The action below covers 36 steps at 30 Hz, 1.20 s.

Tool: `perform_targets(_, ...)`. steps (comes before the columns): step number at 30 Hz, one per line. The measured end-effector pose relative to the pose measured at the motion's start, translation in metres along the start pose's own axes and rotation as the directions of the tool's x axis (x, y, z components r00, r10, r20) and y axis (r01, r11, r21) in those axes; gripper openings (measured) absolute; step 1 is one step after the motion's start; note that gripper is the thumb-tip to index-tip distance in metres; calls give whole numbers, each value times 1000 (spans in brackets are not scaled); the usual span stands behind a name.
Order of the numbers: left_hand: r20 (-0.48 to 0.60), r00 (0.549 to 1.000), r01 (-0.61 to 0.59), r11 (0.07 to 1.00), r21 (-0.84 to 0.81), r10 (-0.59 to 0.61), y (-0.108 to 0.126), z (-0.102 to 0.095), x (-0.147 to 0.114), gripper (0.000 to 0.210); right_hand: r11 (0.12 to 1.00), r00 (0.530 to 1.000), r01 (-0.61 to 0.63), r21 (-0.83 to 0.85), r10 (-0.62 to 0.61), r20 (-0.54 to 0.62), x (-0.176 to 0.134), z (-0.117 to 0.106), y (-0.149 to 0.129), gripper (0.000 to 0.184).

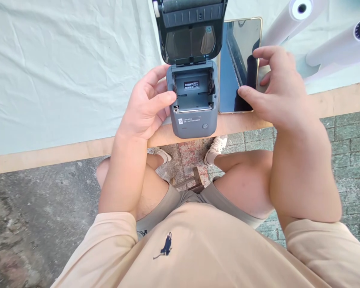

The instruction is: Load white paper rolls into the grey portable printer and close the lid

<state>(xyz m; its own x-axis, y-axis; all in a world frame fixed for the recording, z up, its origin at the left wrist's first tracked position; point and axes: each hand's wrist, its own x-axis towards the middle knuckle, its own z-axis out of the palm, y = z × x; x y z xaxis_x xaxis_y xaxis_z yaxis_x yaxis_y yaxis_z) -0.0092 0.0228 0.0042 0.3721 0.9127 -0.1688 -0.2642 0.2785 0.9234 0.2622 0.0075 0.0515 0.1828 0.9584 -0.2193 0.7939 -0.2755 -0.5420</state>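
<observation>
A dark grey label printer (195, 124) sits at the table's front edge, its lid (192, 40) swung up and back. Its paper bay is bare apart from a small printed sticker. My left hand (151, 98) grips the printer's left side, thumb on the rim of the bay and fingers partly hidden behind the body. Just right of the printer lies a glossy dark tablet (229, 76) with a gold edge. Over the tablet's right side is my right hand (276, 80), thumb and index finger spread apart, the other fingers bent; whether it presses the screen I cannot tell.
Two white rolls, a nearer one (280, 26) and another farther right (336, 48), lie at the back right. A pale cloth (72, 72) covers the table up to its wooden front edge (48, 154). My legs are below the edge, over paving.
</observation>
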Motion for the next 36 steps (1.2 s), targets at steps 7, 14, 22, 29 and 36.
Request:
perform_targets(7, -40, 999, 20, 1000, 10, -20, 1, 1, -3, 58, 992, 999, -41, 119, 40, 11, 0, -2, -3, 60)
perform_targets(14, -52, 997, 58, 998, 25, -57, 3, 2, -2, 60, 999, 1000, -2, 47, 2, 0, 1, -1, -3, 67)
perform_targets(22, -15, 998, 60, 998, 11, -59, 1, 0, -2, 67, 994, 1000, -7, 112, 7, -4, 2, 0, 1, 66)
perform_targets(29, -46, 997, 61, 998, 15, -60, 3, 4, -4, 61, 974, 989, -35, 223, 66, -135, 7, 6, 4, 44)
perform_targets(36, -11, 1000, 16, 1000, -12, -16, -1, 0, 0, 61, 910, 943, 208, 360, -88, -321, 6, 11, 4, 34)
